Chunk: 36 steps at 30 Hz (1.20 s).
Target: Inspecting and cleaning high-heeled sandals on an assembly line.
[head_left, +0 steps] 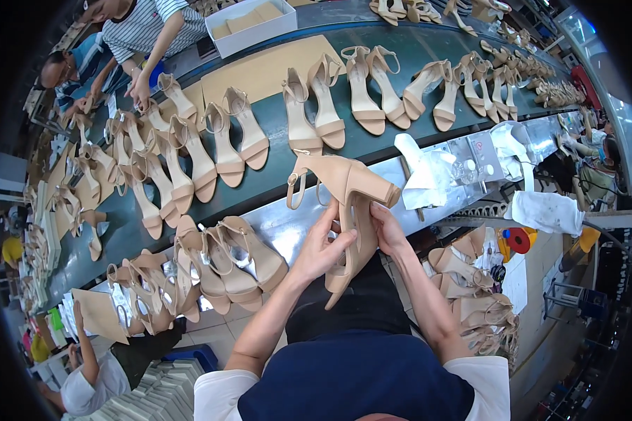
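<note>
A beige heeled sandal (359, 182) is held up in front of my body, its block heel pointing right and its toe hanging down toward me. My left hand (324, 247) is closed on the sandal's left side near the middle, thumb across the underside. On the other side, my right hand (387, 230) grips it just below the heel. A loose ankle strap with a buckle (296, 191) dangles at the upper left. Closest beyond the sandal stands a pair of matching sandals (299, 116) on the green conveyor belt (274, 175).
Several beige sandals (235, 263) crowd the metal ledge at left; more fill a rack (474, 309) at right. White cloths (421, 172) cover parts of a metal fixture. Across the belt, a person in a striped shirt (151, 31) reaches toward sandals beside a white box (251, 31).
</note>
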Motion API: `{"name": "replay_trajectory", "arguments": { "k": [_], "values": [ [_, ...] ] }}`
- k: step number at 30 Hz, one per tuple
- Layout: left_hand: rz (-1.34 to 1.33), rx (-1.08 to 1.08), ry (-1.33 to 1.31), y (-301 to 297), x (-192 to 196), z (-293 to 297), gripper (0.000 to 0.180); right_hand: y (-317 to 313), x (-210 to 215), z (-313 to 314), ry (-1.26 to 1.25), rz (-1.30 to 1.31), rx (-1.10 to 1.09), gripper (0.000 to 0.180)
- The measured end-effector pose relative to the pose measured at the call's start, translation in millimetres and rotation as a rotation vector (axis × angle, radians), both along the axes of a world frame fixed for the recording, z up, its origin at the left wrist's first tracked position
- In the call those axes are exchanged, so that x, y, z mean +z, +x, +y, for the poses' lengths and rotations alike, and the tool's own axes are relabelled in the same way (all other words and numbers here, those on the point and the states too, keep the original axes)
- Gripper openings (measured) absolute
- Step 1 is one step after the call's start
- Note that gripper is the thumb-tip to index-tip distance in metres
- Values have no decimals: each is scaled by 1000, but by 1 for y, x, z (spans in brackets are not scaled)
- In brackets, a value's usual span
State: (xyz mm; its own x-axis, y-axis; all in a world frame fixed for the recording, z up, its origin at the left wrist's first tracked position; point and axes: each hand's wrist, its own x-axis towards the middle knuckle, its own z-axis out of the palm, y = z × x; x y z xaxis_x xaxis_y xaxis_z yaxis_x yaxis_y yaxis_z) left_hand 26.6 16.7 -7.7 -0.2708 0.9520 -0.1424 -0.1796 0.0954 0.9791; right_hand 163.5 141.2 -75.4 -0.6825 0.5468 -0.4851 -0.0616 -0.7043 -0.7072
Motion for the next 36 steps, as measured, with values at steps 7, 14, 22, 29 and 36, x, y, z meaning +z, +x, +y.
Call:
{"name": "replay_trajectory", "arguments": {
  "k": [7, 14, 22, 29, 36],
  "values": [
    [-77, 4, -59, 18, 8, -31, 69, 14, -1, -32, -17, -4, -49, 33],
    [-44, 118, 10, 55, -1, -68, 66, 43, 5, -58, -25, 20, 96, 31],
    [-633, 196, -49, 109, -37, -112, 47, 134, 20, -84, 26, 21, 237, 33],
    [-934, 206, -5, 175, -46, -141, 47, 202, 27, -116, 13, 53, 235, 37],
    [-929, 270, 78, 198, -33, -172, 54, 209, 42, -142, -4, 146, 262, 38]
  ]
}}
